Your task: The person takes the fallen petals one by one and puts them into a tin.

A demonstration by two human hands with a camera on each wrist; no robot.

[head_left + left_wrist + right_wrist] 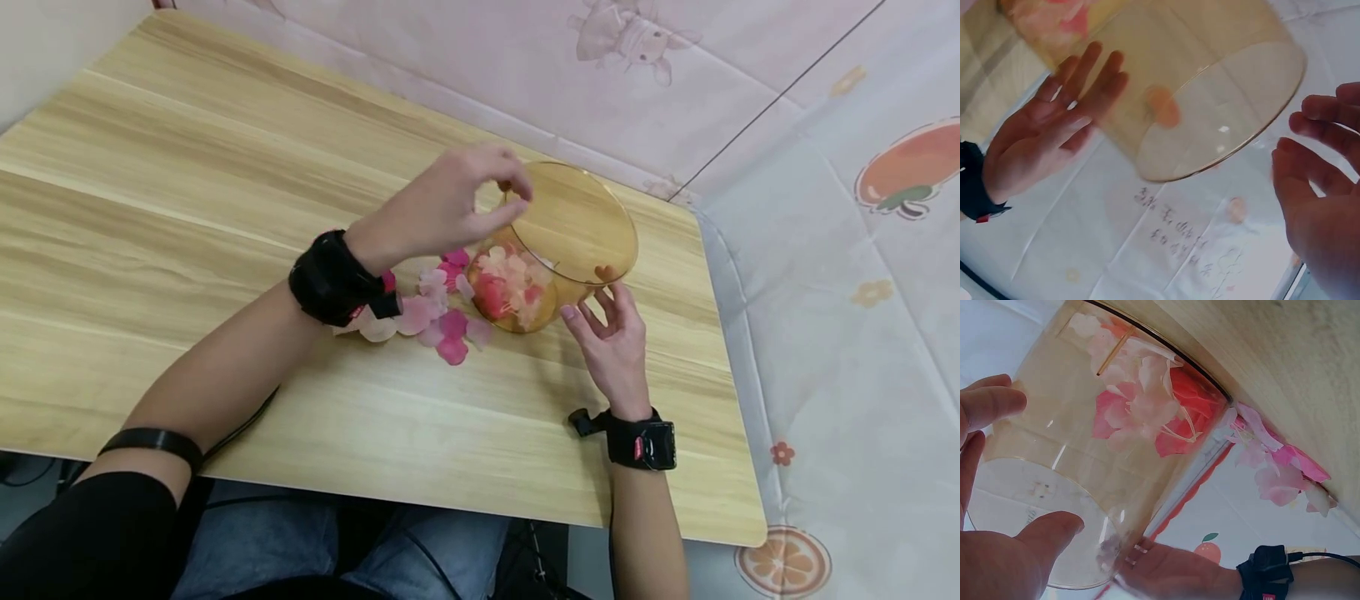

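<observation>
**2 hands at a tipped amber bowl**

Nearest, the right hand [615, 346] sits on the wooden table [187, 217], palm up, fingers loosely spread, just beside the amber bowl [558, 246]. The bowl lies tilted on its side near the table's far right, petals [442, 312] inside and spilled to its left. Farther back, the left hand [442, 208] hovers over the rim, fingertips curled together; whether they touch it is unclear.

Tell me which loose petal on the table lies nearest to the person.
The deep pink petal at the front edge of the pile. The paler pink and whitish petals lie farther back, toward the tipped amber container.
</observation>
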